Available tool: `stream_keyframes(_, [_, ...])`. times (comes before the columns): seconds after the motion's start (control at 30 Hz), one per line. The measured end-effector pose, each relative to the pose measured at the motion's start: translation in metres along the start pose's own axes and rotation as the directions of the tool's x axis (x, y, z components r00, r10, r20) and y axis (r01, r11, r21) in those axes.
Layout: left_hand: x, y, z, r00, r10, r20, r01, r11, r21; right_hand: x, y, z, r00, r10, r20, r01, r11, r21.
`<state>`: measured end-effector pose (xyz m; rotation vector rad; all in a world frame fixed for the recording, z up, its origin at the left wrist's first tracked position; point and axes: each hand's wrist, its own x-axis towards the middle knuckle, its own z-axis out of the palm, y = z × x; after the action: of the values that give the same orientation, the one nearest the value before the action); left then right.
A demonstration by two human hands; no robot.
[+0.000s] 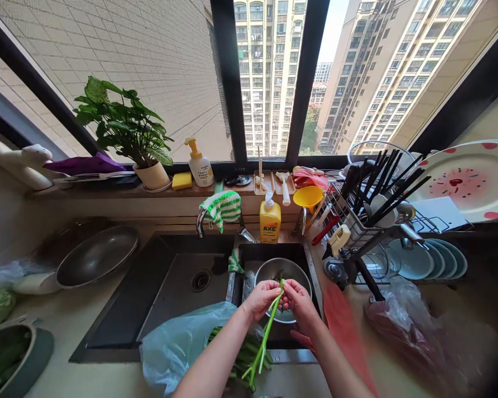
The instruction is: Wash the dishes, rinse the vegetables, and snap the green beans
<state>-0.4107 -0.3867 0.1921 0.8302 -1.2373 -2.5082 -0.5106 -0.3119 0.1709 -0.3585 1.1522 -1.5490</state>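
Note:
Both hands meet over a steel bowl [262, 272] that sits in the small right basin of the sink. A long green vegetable stalk [266, 335] is pinched between my left hand [262, 298] and my right hand [299, 301]. Its thick end is at the fingertips, while the thinner branching stems hang down toward me. Some dark scraps lie inside the bowl, partly covered by the fingers. Under my left forearm, more green stalks [247, 354] stick out of a pale plastic bag [178, 342] at the counter's front edge.
A faucet [200, 224] draped with a green-striped cloth [224, 207] stands behind the sink [178, 287]. Nearby is a yellow AXE soap bottle [269, 224]. A dish rack [357, 237] with chopsticks and plates fills the right; a wok [97, 257] sits left.

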Motion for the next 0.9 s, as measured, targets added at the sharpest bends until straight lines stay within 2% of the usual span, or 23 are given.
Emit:
stream_keyframes(0.07, [0.001, -0.001, -0.002, 0.999, -0.032, 0.011, 0.033, 0.996, -0.085, 0.004, 0.002, -0.003, 0.999, 0.040, -0.025, -0.039, 0.998, 0.039])
stream_keyframes(0.13, [0.003, -0.006, -0.004, 0.997, -0.060, -0.049, 0.055, 0.993, -0.107, 0.010, 0.005, -0.006, 0.993, 0.019, -0.120, -0.016, 1.000, 0.021])
stream_keyframes(0.23, [0.010, -0.017, -0.006, 0.987, -0.042, -0.153, 0.054, 0.996, 0.069, 0.019, 0.008, -0.012, 0.957, -0.102, -0.273, 0.080, 0.993, -0.092])
stream_keyframes(0.33, [0.016, -0.026, -0.005, 0.968, 0.076, -0.238, -0.019, 0.972, 0.233, 0.023, 0.009, -0.015, 0.932, -0.179, -0.314, 0.125, 0.974, -0.187])
stream_keyframes(0.4, [0.017, -0.028, -0.002, 0.953, 0.115, -0.281, -0.052, 0.973, 0.225, 0.023, 0.009, -0.015, 0.940, -0.163, -0.300, 0.111, 0.977, -0.182])
stream_keyframes(0.47, [0.016, -0.025, 0.001, 0.953, 0.094, -0.287, -0.053, 0.988, 0.147, 0.023, 0.008, -0.015, 0.956, -0.114, -0.270, 0.082, 0.988, -0.128])
stream_keyframes(0.63, [0.006, -0.012, 0.008, 0.987, -0.016, -0.158, 0.009, 0.999, -0.049, 0.029, 0.000, -0.025, 0.976, -0.049, -0.212, 0.050, 0.999, -0.002])
stream_keyframes(0.73, [0.003, -0.008, 0.008, 0.992, -0.039, -0.117, 0.034, 0.998, -0.044, 0.029, -0.004, -0.032, 0.977, -0.041, -0.211, 0.035, 0.999, -0.035])
stream_keyframes(0.83, [0.003, -0.008, 0.006, 0.989, -0.063, -0.134, 0.063, 0.998, -0.008, 0.022, -0.004, -0.031, 0.996, 0.044, -0.083, -0.048, 0.998, -0.046])
stream_keyframes(0.9, [0.004, -0.009, 0.006, 0.985, -0.100, -0.138, 0.105, 0.994, 0.032, 0.017, -0.002, -0.027, 0.999, 0.041, -0.030, -0.044, 0.995, -0.087])
